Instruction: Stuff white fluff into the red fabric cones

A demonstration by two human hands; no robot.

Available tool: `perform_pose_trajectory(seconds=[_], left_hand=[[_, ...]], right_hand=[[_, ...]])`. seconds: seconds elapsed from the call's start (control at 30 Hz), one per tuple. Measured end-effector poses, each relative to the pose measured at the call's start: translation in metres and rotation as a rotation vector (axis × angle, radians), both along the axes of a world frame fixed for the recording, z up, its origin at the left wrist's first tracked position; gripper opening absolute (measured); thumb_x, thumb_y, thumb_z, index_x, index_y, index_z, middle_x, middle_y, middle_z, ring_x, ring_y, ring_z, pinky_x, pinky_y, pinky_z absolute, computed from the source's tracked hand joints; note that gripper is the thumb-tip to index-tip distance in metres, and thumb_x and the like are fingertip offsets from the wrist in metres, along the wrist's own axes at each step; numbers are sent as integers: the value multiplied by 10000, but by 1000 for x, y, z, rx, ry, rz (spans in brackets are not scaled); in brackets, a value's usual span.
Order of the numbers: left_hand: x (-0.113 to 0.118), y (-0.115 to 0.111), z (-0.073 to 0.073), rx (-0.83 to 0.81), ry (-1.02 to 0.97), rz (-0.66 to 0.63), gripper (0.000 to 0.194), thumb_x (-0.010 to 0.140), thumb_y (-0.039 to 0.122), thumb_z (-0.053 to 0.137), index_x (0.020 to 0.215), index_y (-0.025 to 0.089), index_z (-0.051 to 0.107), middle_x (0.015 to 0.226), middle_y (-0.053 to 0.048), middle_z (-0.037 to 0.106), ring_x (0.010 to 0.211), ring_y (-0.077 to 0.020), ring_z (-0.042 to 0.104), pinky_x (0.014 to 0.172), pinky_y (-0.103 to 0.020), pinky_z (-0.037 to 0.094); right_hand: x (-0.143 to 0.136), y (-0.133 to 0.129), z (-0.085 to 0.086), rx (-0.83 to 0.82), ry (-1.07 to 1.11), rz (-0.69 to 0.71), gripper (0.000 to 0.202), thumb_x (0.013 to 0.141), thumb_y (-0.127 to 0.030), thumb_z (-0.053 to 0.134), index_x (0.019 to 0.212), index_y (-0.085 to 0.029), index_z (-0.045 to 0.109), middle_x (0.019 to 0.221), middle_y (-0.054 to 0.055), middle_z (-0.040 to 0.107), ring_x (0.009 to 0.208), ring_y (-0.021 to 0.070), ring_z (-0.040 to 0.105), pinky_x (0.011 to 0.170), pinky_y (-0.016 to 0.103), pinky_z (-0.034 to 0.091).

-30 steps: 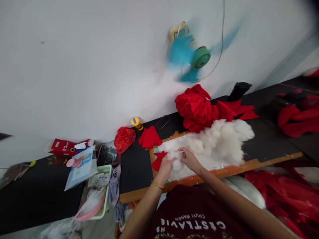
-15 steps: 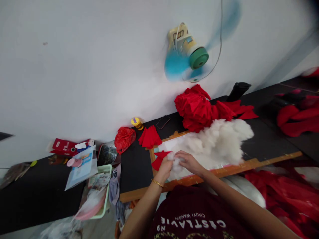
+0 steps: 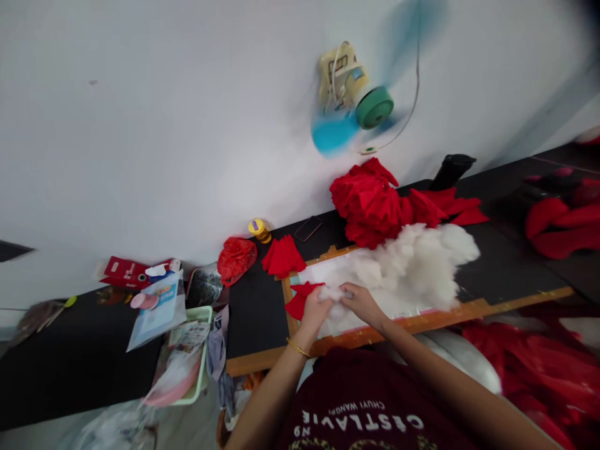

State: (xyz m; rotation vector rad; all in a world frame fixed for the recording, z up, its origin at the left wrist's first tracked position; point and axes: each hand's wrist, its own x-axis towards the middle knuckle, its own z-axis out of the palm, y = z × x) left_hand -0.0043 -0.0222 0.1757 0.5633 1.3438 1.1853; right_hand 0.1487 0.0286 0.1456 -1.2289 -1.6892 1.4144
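Observation:
A small tuft of white stuffing (image 3: 334, 294) is stretched between my two hands over the table's near part. My left hand (image 3: 316, 309), with a gold bracelet at the wrist, is closed on the tuft's left end. Fingers of my right hand (image 3: 360, 303) pinch its right end. Just left of my left hand lies a red fabric piece (image 3: 297, 305), partly covered by that hand. A large heap of white stuffing (image 3: 422, 262) spreads over the white board (image 3: 314, 273) to the right.
Behind the stuffing is a pile of red fabric pieces (image 3: 368, 200). A fanned red stack (image 3: 283, 257), a phone (image 3: 308, 229), a yellow-lidded jar (image 3: 259, 230) and a red bag (image 3: 235, 259) are further left. A fan (image 3: 374, 107) turns on the wall. A green basket (image 3: 205, 350) stands left.
My right hand has moved slightly right, away from my left, and the tuft between them is drawn out. The view has shifted a little.

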Motion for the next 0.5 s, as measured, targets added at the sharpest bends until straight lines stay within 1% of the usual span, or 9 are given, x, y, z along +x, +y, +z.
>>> perform_pose_trajectory(seconds=[0.07, 0.13, 0.2, 0.27, 0.3, 0.33, 0.4, 0.43, 0.5], left_hand=[[1, 2, -3, -11, -4, 73, 308, 609, 191, 743, 914, 169, 716, 850, -40, 713, 700, -153, 607, 670, -247, 463], [0, 4, -7, -28, -38, 128, 316, 618, 224, 717, 930, 174, 702, 854, -42, 720, 700, -161, 620, 676, -262, 473], [-3, 4, -11, -57, -78, 166, 314, 611, 249, 715, 913, 166, 689, 830, -54, 721, 715, -183, 639, 686, -284, 483], [-4, 3, -14, -83, -116, 181, 300, 603, 253, 720, 884, 156, 681, 797, -67, 716, 728, -204, 649, 686, -303, 487], [-4, 3, -14, -92, -132, 182, 282, 601, 248, 723, 863, 154, 677, 785, -69, 712, 730, -208, 650, 683, -308, 489], [-3, 3, -14, -99, -145, 180, 259, 601, 244, 728, 838, 154, 671, 773, -68, 707, 726, -206, 645, 675, -308, 489], [0, 2, -12, -106, -168, 164, 224, 617, 264, 739, 799, 160, 660, 770, -62, 698, 714, -194, 632, 653, -300, 491], [2, 1, -9, -106, -182, 147, 228, 635, 296, 745, 799, 162, 659, 791, -66, 699, 719, -189, 628, 646, -298, 495], [7, 0, -2, -92, -213, 82, 301, 670, 368, 758, 870, 157, 679, 897, -92, 711, 766, -193, 633, 651, -302, 511]], right_hand=[[2, 2, 1, -51, -28, -13, 188, 734, -343, 568, 779, -191, 670, 740, 23, 684, 704, 203, 628, 682, 306, 495], [6, 5, 4, -82, -47, -35, 238, 771, -391, 574, 823, -183, 678, 750, 27, 683, 690, 201, 618, 664, 308, 494], [10, 5, 8, -40, -23, -8, 327, 805, -425, 589, 1003, -184, 687, 939, 63, 703, 801, 216, 635, 697, 317, 512], [11, 1, 13, 56, 31, 73, 461, 814, -442, 629, 1218, -222, 626, 1231, 100, 626, 1014, 244, 616, 732, 314, 531], [9, -2, 14, 105, 53, 121, 504, 807, -439, 654, 1271, -249, 600, 1328, 104, 563, 1106, 255, 585, 744, 312, 537], [7, -5, 15, 147, 68, 164, 491, 801, -432, 671, 1260, -268, 611, 1358, 101, 534, 1155, 260, 561, 759, 313, 540], [1, -9, 13, 200, 68, 188, 302, 823, -406, 650, 1086, -266, 696, 1234, 94, 600, 1103, 253, 585, 798, 332, 532], [-2, -9, 11, 207, 54, 153, 218, 843, -391, 617, 981, -254, 715, 1118, 89, 644, 1025, 244, 611, 817, 346, 523], [-5, -7, 7, 170, 13, 25, 206, 858, -374, 552, 846, -232, 700, 910, 68, 682, 861, 225, 632, 813, 358, 509]])
